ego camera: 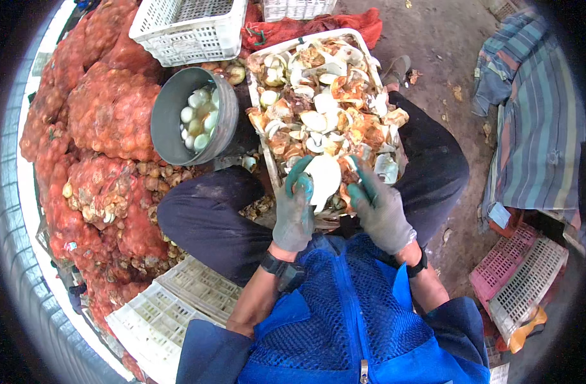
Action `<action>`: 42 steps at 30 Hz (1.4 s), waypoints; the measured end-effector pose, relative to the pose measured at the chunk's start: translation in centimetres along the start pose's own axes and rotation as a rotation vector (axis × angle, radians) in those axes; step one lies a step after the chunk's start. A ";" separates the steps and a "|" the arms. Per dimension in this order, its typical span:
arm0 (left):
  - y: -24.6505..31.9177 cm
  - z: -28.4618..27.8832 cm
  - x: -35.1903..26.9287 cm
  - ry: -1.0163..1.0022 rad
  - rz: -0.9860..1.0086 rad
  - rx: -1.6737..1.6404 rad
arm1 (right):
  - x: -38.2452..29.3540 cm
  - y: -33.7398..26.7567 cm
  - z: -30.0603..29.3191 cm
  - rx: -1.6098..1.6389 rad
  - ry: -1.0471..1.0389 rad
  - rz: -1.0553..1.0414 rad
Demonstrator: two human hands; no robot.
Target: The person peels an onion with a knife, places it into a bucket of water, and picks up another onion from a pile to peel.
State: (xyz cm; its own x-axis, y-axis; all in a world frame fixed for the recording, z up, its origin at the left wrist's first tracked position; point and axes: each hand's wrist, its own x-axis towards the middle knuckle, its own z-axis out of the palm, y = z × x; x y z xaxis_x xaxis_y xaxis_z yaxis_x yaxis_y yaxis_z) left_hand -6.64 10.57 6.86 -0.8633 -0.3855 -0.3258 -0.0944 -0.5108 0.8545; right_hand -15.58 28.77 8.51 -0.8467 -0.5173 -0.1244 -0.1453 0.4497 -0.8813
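My left hand [294, 211], in a grey-green coated glove, curls against the left side of a bright white onion [324, 177]. The onion is overexposed, so its surface detail is lost. My right hand [383, 207], gloved alike, is just to the right with thumb and fingers apart; a gap shows between it and the onion. Both hands are over the near end of a white plastic crate [270, 161] between my knees. Onion skins [353, 91] and pale peeled layers are heaped in it, with a few whole onions [269, 98] at its left side.
A grey bucket [165, 122] with peeled onions [195, 127] in liquid stands left of the crate. Red mesh sacks of onions [113, 113] pile up at far left. White crates [197, 41] stand ahead, others [153, 317] behind left. Striped cloth [537, 158] hangs at right above pink and white baskets [528, 269].
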 end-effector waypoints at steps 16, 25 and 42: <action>0.2 -0.5 -0.1 0.041 0.043 0.298 | -0.4 1.0 0.8 0.049 -0.037 0.021; 0.4 0.0 -0.2 -0.063 0.005 0.078 | 0.4 2.0 0.5 0.026 -0.022 0.290; -1.2 -2.0 0.6 -0.149 0.573 0.938 | -0.6 1.6 2.7 -0.170 -0.017 -0.156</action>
State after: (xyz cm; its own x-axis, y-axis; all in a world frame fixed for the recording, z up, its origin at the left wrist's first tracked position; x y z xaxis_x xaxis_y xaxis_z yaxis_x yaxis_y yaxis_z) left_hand -6.05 9.39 4.82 -0.9442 -0.2504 0.2139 0.0543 0.5223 0.8510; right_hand -13.96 27.89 5.93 -0.7985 -0.6020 -0.0015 -0.3594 0.4788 -0.8010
